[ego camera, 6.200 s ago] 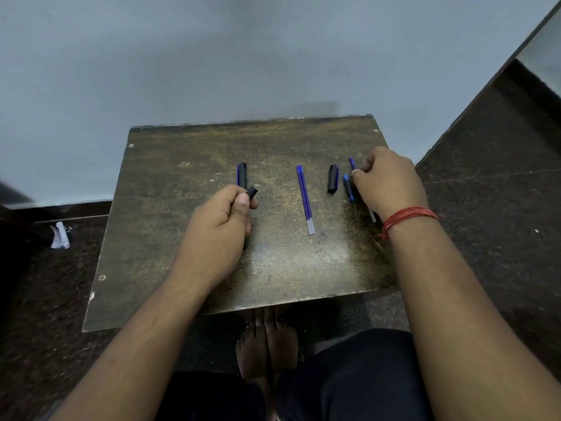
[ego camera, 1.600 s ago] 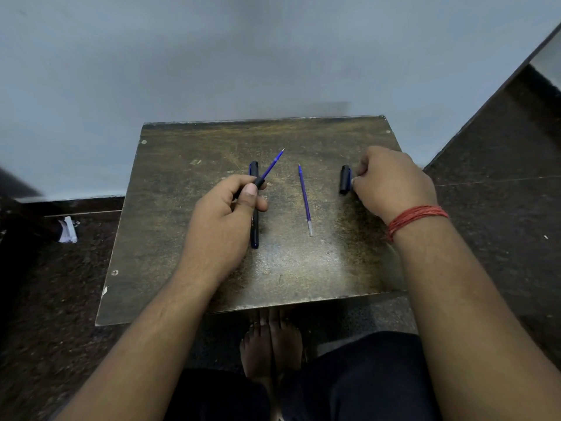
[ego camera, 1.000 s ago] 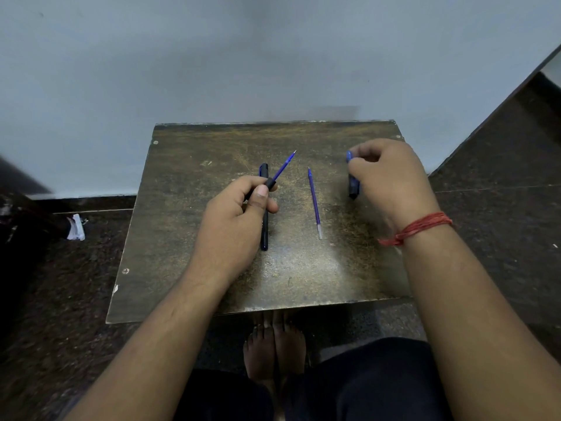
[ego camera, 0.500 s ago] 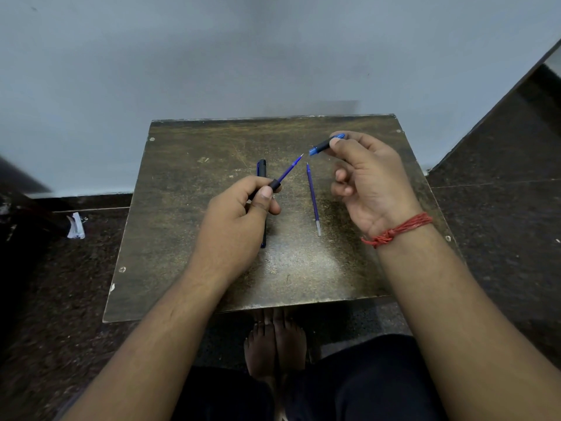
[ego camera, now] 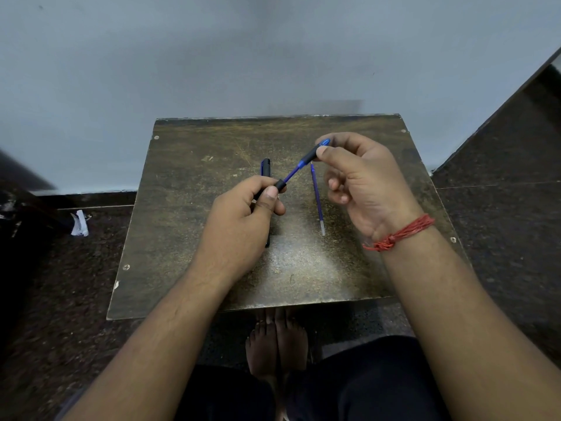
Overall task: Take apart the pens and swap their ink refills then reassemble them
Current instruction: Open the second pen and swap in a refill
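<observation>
Pens lie in pieces here: the left hand [ego camera: 243, 214] pinches a black barrel [ego camera: 280, 185] with a blue refill [ego camera: 291, 175] jutting from it, slanting up toward the counter's far right corner. The right hand [ego camera: 361, 183] pinches the tip section [ego camera: 314, 153] between thumb and forefinger, its other fingers loosely curled, already at the refill's far end and lined up on the same axis. Sliding it down that slant toward the barrel looks like the next step. A spare refill [ego camera: 317, 199] and a second pen body [ego camera: 266, 168] rest mid-counter [ego camera: 197, 226], running near edge to far edge.
</observation>
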A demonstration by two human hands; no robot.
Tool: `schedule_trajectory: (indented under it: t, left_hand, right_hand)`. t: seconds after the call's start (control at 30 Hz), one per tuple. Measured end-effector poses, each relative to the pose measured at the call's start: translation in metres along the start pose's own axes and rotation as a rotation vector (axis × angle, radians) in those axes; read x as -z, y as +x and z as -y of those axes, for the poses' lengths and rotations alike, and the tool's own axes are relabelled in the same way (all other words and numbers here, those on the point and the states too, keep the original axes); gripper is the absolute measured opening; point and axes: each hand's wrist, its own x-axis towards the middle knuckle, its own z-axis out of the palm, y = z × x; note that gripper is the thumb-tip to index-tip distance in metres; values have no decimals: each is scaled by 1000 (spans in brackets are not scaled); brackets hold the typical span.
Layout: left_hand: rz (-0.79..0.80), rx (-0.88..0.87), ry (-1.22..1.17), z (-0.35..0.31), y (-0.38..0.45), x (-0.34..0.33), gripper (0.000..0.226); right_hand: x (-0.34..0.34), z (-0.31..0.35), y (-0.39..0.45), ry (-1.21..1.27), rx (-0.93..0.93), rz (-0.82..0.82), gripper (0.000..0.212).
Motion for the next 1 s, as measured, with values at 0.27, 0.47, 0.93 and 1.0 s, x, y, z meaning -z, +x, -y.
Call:
schedule_trajectory:
  t: [0.27, 0.47, 0.93, 1.0]
  left_hand:
    - [-2, 20, -7, 0, -1, 1, 21]
    - [-16, 22, -6, 0, -1, 1, 20]
    - [-31, 17, 7, -1, -1, 1, 20]
    - [-30, 14, 1, -1, -1, 1, 21]
  right_hand:
    - [-7, -2, -5, -103, -20, 133, 10]
    - [-7, -4, -4, -99, -24, 125, 9]
    - [-8, -8, -2, -64, 2, 159, 13]
    - [-8, -8, -1, -64, 13, 171, 13]
